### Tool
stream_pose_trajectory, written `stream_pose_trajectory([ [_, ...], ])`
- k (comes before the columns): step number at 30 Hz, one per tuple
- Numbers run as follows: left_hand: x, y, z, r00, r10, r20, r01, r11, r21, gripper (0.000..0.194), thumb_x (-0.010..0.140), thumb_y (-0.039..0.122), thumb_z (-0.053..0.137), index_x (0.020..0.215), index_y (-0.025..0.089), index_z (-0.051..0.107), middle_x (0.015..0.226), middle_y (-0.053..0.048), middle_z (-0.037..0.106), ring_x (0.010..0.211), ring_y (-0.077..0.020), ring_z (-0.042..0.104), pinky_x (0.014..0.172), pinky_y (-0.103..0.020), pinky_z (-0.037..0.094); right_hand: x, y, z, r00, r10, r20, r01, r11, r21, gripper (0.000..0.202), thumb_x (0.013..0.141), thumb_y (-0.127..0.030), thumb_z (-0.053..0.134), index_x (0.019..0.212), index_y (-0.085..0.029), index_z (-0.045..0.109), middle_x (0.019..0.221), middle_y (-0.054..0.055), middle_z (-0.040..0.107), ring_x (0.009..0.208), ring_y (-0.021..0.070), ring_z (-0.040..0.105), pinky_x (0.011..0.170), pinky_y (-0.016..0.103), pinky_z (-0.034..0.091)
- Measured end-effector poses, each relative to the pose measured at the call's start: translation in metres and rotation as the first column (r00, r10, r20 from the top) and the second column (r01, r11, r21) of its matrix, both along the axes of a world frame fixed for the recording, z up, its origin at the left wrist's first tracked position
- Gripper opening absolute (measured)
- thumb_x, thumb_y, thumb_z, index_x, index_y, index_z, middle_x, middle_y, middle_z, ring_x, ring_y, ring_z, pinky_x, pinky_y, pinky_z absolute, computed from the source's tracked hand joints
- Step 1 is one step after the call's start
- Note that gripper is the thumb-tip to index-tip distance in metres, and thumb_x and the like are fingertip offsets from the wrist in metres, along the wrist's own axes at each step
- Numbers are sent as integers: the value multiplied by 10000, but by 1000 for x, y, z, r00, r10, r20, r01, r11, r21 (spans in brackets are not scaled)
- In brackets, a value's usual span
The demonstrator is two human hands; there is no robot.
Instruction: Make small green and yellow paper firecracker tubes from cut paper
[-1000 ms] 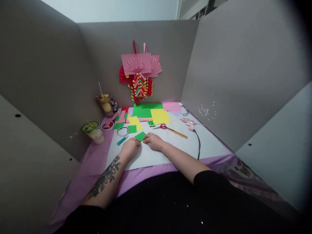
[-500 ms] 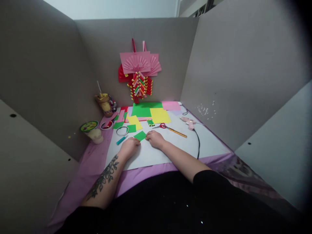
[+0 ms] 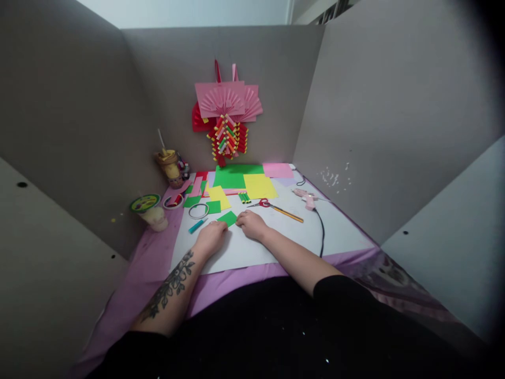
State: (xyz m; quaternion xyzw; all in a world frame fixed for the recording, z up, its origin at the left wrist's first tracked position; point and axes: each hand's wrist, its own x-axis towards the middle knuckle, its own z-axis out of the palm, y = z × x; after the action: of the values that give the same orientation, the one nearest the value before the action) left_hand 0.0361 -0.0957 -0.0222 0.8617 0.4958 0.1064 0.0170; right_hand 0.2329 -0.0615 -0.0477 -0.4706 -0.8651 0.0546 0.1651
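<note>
A small piece of green paper [image 3: 228,218] lies tilted on the white sheet [image 3: 260,242] between my two hands. My left hand [image 3: 212,237] has its fingers closed at the paper's lower left edge. At the right corner, my right hand [image 3: 251,223] pinches the same paper with bent fingers. Just left of my left hand is a blue tube [image 3: 198,225], and behind it a roll of tape [image 3: 198,211]. Beyond the paper lie another green square [image 3: 213,207] and several small green rolls with yellow ends [image 3: 244,198].
Red-handled scissors [image 3: 263,202] and a yellow pencil [image 3: 290,214] lie right of centre. A pink glue gun [image 3: 306,198] trails a black cord. Cups [image 3: 152,213] stand at the left. Coloured sheets [image 3: 260,186] cover the back; pink paper fans [image 3: 223,100] hang on the partition.
The view has shifted very slightly. Both hands stay on the green paper, with only a tiny movement of my left fingers over its edge.
</note>
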Motion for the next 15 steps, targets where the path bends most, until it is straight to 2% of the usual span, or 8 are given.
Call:
stream_pose_trajectory([
  [3, 1, -1, -1, 999, -32, -30, 33, 999, 28, 350, 882, 138, 410, 1111, 189, 669, 980, -83, 685, 945, -222, 602, 818, -307, 465, 0, 0, 0, 1000, 9, 3, -9, 1000, 2, 303, 820, -70, 491, 891, -188, 760, 1037, 62, 706, 961, 196, 551, 911, 292, 384],
  [6, 1, -1, -2, 993, -90, -78, 93, 995, 26, 345, 895, 167, 409, 1044, 212, 717, 1009, -78, 680, 970, -226, 588, 835, -308, 458, 1, 0, 0, 1000, 12, 6, -12, 1000, 3, 306, 820, -69, 486, 889, -189, 759, 1042, 61, 704, 964, 196, 550, 913, 290, 379],
  [10, 2, -1, -1, 993, -69, -97, 71, 997, 17, 354, 853, 124, 420, 977, 203, 742, 1011, -82, 685, 984, -220, 584, 833, -296, 459, -1, -1, 0, 999, -17, 37, 17, 1000, 8, 291, 816, -82, 496, 885, -198, 753, 1056, 59, 699, 975, 206, 543, 882, 288, 388],
  [15, 4, -1, 1, 996, -31, -88, 31, 1000, -5, 340, 806, 102, 442, 923, 185, 750, 984, -91, 695, 980, -224, 590, 830, -296, 466, -9, -8, 3, 986, -31, 163, 20, 997, 70, 257, 826, -114, 492, 879, -158, 739, 989, 112, 692, 938, 237, 551, 828, 317, 406],
])
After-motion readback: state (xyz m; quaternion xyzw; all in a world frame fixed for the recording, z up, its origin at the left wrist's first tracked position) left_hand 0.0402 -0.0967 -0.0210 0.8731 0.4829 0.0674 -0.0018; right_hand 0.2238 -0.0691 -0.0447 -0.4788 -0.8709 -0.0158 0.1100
